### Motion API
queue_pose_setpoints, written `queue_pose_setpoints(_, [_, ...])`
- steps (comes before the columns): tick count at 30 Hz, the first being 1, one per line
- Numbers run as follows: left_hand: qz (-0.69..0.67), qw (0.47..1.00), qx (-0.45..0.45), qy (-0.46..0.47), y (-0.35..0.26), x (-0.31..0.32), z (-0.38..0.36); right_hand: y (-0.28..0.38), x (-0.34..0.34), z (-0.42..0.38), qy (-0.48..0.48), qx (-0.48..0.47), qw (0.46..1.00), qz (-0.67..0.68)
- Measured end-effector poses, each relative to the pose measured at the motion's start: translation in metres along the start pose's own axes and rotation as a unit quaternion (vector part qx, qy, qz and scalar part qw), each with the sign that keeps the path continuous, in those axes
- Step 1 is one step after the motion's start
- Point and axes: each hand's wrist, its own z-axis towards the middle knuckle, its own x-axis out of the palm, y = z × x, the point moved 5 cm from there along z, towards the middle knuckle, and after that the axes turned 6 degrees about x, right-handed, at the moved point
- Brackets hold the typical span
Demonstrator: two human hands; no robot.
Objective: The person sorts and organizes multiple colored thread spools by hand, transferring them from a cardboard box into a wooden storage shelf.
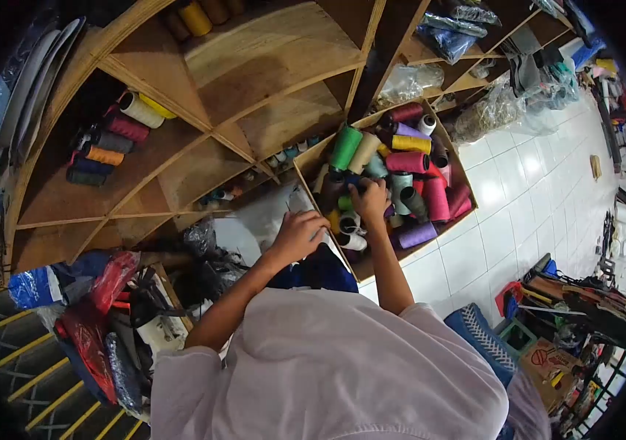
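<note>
Among the spools at the left side of the box (464,180), the bent fingers of my right hand (372,204) reach down beside dark spools (332,185); whether they close on one, I cannot tell. My left hand (300,236) has its fingers curled near the left rim, perhaps to steady it; contact is unclear. Spools lie loose at mixed angles, the green spool (346,148) at the far left and the purple spool (417,235) at the near side, the walls apparently keeping them from rolling. Both hands are palm-down. My right forearm rises steeply over the box's near edge; my left slants in from the near left, elbow bent. Beyond them, wooden shelving (276,44) stands far left, white floor tiles (540,198) right.
</note>
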Motion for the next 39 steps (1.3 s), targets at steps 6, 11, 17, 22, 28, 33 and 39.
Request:
queue_pose_setpoints(6, [0.297, 0.936, 0.019, 0.186, -0.012, 0.063, 0.016, -0.045, -0.021, 0.005, -0.151, -0.061, 0.967, 0.196])
queue_pose_setpoints(11, [0.325, 0.885, -0.12, 0.31, 0.016, 0.107, 0.014, -0.056, -0.035, -0.015, 0.024, -0.026, 0.879, 0.475])
queue_pose_setpoints(17, [0.313, 0.909, -0.134, 0.239, 0.026, 0.11, 0.022, -0.05, -0.067, -0.047, 0.029, 0.064, 0.818, 0.571])
queue_pose_setpoints(22, [0.361, 0.885, -0.137, 0.261, 0.033, 0.115, 0.024, -0.05, -0.072, -0.052, 0.032, 0.089, 0.781, 0.617])
queue_pose_setpoints(28, [0.328, 0.911, -0.103, 0.225, 0.032, 0.109, 0.022, -0.053, -0.095, -0.042, -0.026, 0.004, 0.808, 0.588])
queue_pose_setpoints(33, [0.254, 0.938, -0.138, 0.192, 0.022, 0.094, 0.031, -0.069, -0.11, -0.049, 0.018, 0.099, 0.55, 0.829])
queue_pose_setpoints(39, [0.183, 0.975, -0.047, 0.119, 0.006, 0.077, 0.043, -0.09, -0.114, -0.068, 0.058, 0.157, 0.708, 0.686])
